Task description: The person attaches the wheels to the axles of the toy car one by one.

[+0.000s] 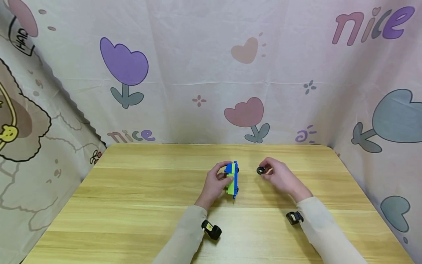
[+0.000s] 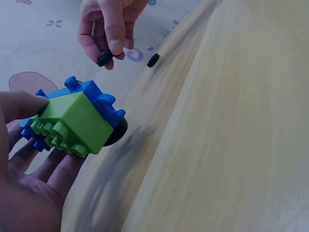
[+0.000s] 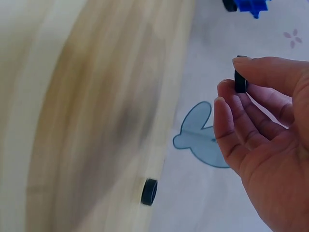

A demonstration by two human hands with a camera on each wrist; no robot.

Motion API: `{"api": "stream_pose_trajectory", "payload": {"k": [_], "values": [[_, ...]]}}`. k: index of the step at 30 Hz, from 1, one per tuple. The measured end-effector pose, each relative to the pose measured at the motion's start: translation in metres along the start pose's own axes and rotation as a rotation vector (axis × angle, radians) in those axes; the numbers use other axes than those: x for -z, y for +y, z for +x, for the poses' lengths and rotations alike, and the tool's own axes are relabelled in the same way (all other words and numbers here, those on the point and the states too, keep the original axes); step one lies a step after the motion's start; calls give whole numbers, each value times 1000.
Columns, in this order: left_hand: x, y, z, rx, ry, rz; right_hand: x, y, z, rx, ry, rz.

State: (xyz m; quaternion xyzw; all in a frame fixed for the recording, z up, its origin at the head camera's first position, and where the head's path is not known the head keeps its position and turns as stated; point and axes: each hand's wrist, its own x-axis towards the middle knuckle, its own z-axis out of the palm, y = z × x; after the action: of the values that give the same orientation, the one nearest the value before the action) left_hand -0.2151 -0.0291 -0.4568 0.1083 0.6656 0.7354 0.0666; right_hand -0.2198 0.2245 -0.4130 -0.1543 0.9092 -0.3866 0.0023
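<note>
My left hand (image 1: pixel 213 186) grips a toy car of blue and lime green building blocks (image 1: pixel 231 183), thumb on one side and fingers on the other. Black wheels show along the car's right side in the head view. In the left wrist view, one black wheel (image 2: pixel 119 134) sits under the blue part, and green studs face the camera. To the right of the car, my right hand (image 1: pixel 279 175) pinches a loose black wheel (image 3: pixel 240 75) between thumb and fingertips, apart from the car. A second loose wheel (image 3: pixel 149 192) stands on the tabletop near its edge.
The wooden table (image 1: pixel 132 205) spreads under both arms, its far edge close to a patterned cloth backdrop (image 1: pixel 184 73). Similar cloth hangs at left and right. Black wrist cameras (image 1: pixel 212 230) are strapped over the pale sleeves.
</note>
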Motion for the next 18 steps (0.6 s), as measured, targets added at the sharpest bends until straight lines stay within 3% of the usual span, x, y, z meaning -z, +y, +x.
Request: {"api": "stream_pose_trajectory", "payload": {"k": [8, 18], "values": [[1, 0, 0, -52, 5, 105, -4, -13, -4, 44, 7, -19], [0, 0, -1, -54, 1, 105, -7, -23, -7, 107, 54, -26]]}}
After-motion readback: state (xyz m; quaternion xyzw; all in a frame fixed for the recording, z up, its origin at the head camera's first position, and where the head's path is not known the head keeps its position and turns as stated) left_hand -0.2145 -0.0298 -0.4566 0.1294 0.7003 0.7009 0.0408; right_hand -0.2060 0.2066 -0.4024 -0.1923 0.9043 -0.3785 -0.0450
